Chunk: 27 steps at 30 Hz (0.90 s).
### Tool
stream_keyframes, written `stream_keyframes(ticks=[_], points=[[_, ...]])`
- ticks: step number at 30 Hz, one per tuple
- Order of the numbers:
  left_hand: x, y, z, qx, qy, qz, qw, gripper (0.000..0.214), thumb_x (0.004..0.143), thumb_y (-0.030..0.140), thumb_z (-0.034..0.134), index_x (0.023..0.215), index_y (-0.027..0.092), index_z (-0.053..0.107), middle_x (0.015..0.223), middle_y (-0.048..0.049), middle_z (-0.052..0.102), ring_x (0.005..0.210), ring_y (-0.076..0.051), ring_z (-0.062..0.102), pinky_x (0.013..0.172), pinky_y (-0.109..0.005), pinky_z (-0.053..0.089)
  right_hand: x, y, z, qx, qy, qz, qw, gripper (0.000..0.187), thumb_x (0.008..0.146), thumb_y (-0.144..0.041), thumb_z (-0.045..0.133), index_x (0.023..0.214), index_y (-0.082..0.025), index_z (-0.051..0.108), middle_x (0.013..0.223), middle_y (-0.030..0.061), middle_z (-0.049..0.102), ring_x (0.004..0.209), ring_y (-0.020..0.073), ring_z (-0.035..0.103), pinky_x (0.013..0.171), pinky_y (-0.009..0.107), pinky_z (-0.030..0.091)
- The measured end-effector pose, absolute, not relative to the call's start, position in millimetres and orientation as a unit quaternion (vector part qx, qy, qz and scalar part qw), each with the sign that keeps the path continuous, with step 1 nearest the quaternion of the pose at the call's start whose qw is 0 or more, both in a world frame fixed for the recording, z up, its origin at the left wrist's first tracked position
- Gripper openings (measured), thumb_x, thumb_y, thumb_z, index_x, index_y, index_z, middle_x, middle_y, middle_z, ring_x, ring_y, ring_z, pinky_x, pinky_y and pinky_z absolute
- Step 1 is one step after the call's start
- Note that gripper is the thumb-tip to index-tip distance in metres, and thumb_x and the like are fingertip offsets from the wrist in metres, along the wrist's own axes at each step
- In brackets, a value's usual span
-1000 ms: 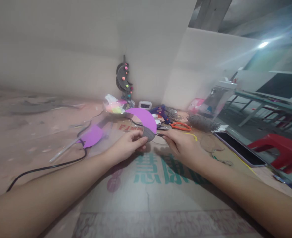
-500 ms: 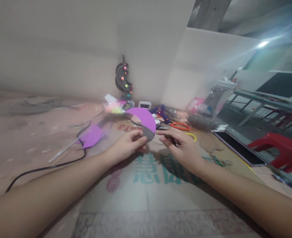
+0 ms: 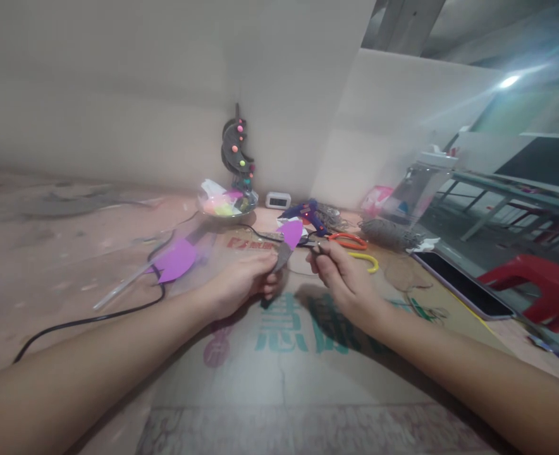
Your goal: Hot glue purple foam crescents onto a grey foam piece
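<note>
Nearest lies a printed cardboard sheet [image 3: 203,387], likely there to shield the table under the work. Above its middle, the left hand [image 3: 244,281] pinches a purple-and-grey piece [image 3: 293,235] between thumb and fingers; gripping the lower grey part seems meant to leave the purple end free, and the piece is tilted, nearly edge-on. Above the cardboard's right half, apart from that piece, the right hand [image 3: 348,276] has its fingertips closed on a small dark item [image 3: 317,251], too blurred to identify; holding it so near its tip probably gives fine control. Left of the cardboard lie a purple cutout [image 3: 179,260], a translucent stick [image 3: 124,289] and a black cable [image 3: 71,323]. Along its right edge rests a phone [image 3: 464,284], perhaps set there out of the hands' way. Toward the cardboard's far right are a yellow loop [image 3: 369,263], probably a handle, and orange handles [image 3: 350,241], probably of scissors; both seem within easy reach. Past the cardboard's far edge come a blue glue gun [image 3: 312,216], a grey yarn roll [image 3: 387,234], a bowl [image 3: 227,218] that presumably keeps small bits together, and a white digital device [image 3: 278,201]. Behind the bowl, farther from the cardboard, a dark beaded ornament [image 3: 231,151] stands upright before the wall [image 3: 156,82]. Well beyond the cardboard's right side is a red stool [image 3: 540,291].
</note>
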<state>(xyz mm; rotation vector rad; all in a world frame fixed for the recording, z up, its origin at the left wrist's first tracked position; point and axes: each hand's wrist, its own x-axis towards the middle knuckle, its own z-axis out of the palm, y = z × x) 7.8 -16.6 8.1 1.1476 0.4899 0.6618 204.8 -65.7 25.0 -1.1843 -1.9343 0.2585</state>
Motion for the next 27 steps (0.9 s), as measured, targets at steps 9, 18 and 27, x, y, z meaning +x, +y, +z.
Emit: stream_keyframes(ticks=[9,18,27], points=[[7.3,-18.1,1.2,0.561,0.229,0.262,0.751,0.039,0.085,0.057,0.051,0.089,0.018,0.052,0.063,0.0055,0.027,0.055,-0.01,0.029,0.057,-0.024,0.034,204.0,-66.7,28.7,-0.45,-0.815,-0.015,0.365,0.023,0.095,-0.024,0.042,0.104,-0.018,0.062,0.082,0.0044,0.068,0.077,0.0162,0.064,0.069,0.027,0.048],[6.5,-19.5,0.8,0.574,0.239,0.269,0.736,0.04,0.082,0.058,0.054,0.093,0.019,0.056,0.068,0.0032,0.034,0.058,-0.011,0.032,0.058,-0.023,0.034,205.6,-68.8,28.0,-0.46,-0.81,-0.017,0.363,0.023,0.096,-0.022,0.042,0.105,-0.017,0.062,0.089,0.006,0.069,0.083,0.0163,0.065,0.073,0.027,0.05],[8.7,-21.6,2.9,0.6,0.242,0.275,0.711,0.039,0.084,0.057,0.052,0.084,0.019,0.052,0.066,0.0037,0.035,0.058,-0.01,0.034,0.055,-0.022,0.032,204.3,-67.2,29.6,-0.468,-0.808,-0.018,0.357,0.025,0.095,-0.023,0.042,0.107,-0.017,0.063,0.092,0.0068,0.071,0.086,0.0176,0.066,0.075,0.029,0.051]])
